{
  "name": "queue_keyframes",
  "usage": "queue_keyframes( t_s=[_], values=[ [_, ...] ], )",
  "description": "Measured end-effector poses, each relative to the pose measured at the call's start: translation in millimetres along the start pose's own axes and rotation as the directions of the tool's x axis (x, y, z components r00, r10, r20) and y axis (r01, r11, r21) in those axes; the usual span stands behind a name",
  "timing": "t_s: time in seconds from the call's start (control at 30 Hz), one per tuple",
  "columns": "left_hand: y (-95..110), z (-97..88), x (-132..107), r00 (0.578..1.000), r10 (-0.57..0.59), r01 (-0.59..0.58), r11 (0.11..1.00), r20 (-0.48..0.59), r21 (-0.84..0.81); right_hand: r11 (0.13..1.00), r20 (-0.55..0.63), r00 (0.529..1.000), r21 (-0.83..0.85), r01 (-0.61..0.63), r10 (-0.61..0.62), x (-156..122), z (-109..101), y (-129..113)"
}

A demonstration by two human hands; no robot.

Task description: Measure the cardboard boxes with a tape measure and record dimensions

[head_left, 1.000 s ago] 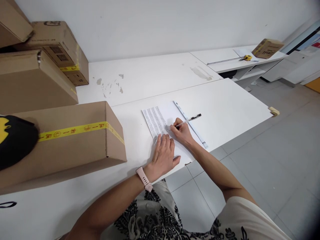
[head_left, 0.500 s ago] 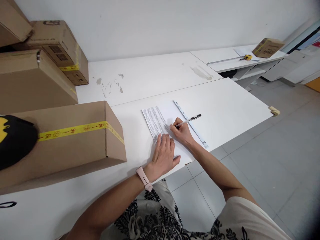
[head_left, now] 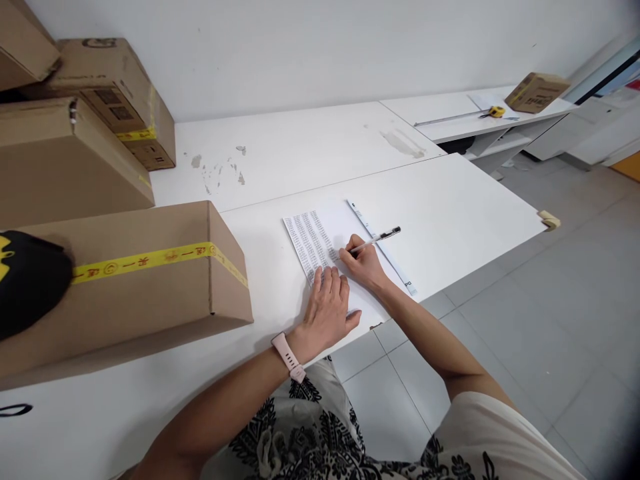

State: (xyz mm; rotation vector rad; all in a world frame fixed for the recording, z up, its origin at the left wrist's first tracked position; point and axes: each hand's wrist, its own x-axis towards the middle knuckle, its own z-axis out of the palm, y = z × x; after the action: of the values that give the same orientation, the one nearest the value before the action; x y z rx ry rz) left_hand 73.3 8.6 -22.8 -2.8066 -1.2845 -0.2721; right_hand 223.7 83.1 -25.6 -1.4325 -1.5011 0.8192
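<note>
A white sheet of paper with columns of small print along its left side lies near the front edge of the white table. My left hand rests flat on the lower part of the sheet, its fingers stretched out. In my right hand is a pen with a clear barrel and a black end, tilted up to the right. Its tip is hidden behind my fingers, close to the printed columns. A pale blue-edged strip shows along the sheet's right side, partly beneath my right wrist.
A taped cardboard box stands left of my hands, with a black and yellow item on it. More cardboard boxes are stacked behind. A yellow tape measure and a small box sit on the far-right surface.
Both hands, the pen and the paper stay almost in place. The whole view has shifted very slightly.
</note>
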Motion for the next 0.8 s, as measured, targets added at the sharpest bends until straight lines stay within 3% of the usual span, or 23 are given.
queue_keyframes(
  t_s=[0.8],
  values=[
    [0.2, 0.3, 0.0, 1.000, -0.003, 0.003, 1.000, -0.004, -0.031, 1.000, -0.008, 1.000, 0.000, -0.007, 0.007, 2.2, -2.0, 0.5]
  ],
)
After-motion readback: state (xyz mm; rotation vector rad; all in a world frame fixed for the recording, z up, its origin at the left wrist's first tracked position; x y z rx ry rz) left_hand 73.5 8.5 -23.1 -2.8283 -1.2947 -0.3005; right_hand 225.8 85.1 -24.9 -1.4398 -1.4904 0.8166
